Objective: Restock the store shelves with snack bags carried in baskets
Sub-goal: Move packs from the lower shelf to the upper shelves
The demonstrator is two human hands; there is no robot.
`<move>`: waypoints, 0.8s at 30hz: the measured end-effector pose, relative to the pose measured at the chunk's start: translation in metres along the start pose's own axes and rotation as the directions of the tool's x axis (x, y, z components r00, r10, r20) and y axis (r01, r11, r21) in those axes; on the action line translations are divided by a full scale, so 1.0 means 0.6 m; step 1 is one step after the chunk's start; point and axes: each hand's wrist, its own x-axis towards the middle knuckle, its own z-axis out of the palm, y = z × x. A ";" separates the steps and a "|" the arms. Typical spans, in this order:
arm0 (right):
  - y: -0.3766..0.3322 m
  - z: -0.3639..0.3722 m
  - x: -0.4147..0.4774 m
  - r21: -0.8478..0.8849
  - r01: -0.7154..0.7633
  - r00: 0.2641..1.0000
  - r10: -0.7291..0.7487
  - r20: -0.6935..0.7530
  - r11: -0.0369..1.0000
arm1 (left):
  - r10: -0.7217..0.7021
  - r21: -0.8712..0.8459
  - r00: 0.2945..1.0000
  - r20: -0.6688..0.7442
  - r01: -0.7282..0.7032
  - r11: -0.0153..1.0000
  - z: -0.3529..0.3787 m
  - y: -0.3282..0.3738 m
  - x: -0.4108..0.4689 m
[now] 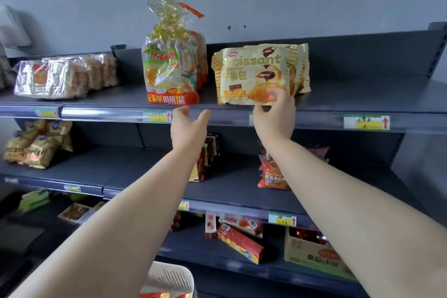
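Note:
A yellow croissant bag [251, 72] stands upright at the front of the top shelf [362, 101], with more bags of the same kind behind it. My right hand [275, 113] pinches its lower right corner, thumb on the front. My left hand [188, 126] hovers open just below the shelf edge, left of the croissant bag, holding nothing. A tall clear bread bag [171, 68] with a gold bow stands to the left on the same shelf. The white basket [169, 278] shows at the bottom edge, with red packs inside.
Foil-wrapped bread packs [63, 77] lie at the top shelf's left. The middle shelf holds yellow bags [36, 145], dark red packs [205, 155] and a red bean bag [273, 176]. The lower shelf carries red boxes [239, 242] and a cardboard carton [312, 254]. Price tags [366, 122] line the shelf edges.

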 end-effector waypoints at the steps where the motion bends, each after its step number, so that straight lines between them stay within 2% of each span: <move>1: 0.000 0.005 -0.016 -0.009 0.000 0.999 0.000 0.033 1.000 | -0.019 0.026 1.000 -0.001 0.019 0.999 -0.012 -0.010 0.003; 6: -0.007 0.048 -0.121 -0.137 -0.017 0.978 0.045 0.204 0.990 | -0.092 0.159 0.994 0.053 0.083 0.984 -0.105 -0.070 0.002; 11: -0.027 0.104 -0.244 -0.324 -0.057 0.928 0.170 0.331 0.944 | -0.218 0.281 0.963 0.160 0.167 0.945 -0.219 -0.147 -0.012; 15: -0.036 0.153 -0.356 -0.398 -0.069 0.893 0.234 0.383 0.915 | -0.306 0.359 0.928 0.212 0.217 0.908 -0.310 -0.225 -0.026; 18: -0.032 0.185 -0.433 -0.475 -0.040 0.842 0.285 0.458 0.879 | -0.386 0.398 0.891 0.239 0.272 0.876 -0.371 -0.277 -0.042; 24: -0.001 0.220 -0.549 -0.572 0.011 0.691 0.407 0.598 0.820 | -0.533 0.516 0.799 0.277 0.345 0.784 -0.464 -0.357 -0.076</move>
